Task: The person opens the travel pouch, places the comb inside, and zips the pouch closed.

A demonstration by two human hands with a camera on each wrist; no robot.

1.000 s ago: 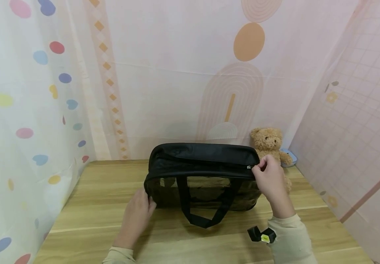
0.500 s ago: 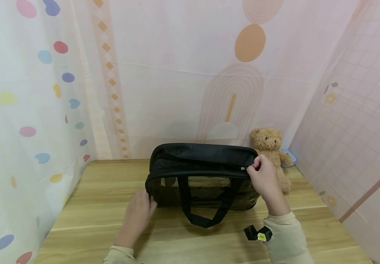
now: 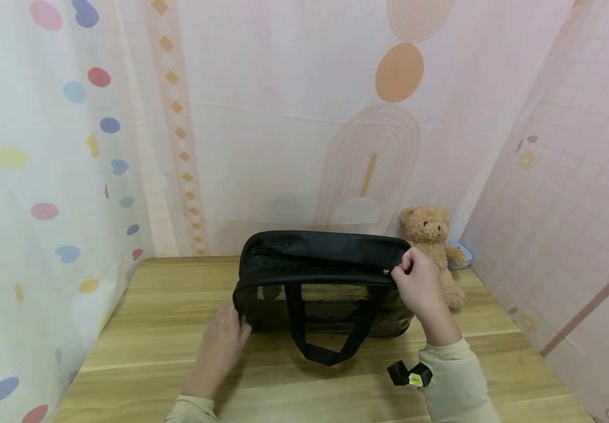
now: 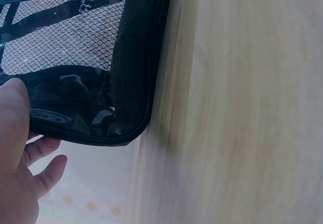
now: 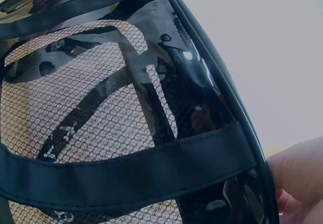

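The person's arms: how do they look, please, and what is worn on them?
The left sleeve and right sleeve are pale beige. Against the right one sits a black, angular device with a yellow label. The left grip and right grip wear no gloves.

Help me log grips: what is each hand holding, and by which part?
The left hand grips the black bag by its left end; the right hand pinches by the zipper slider, likely on its hidden pull.
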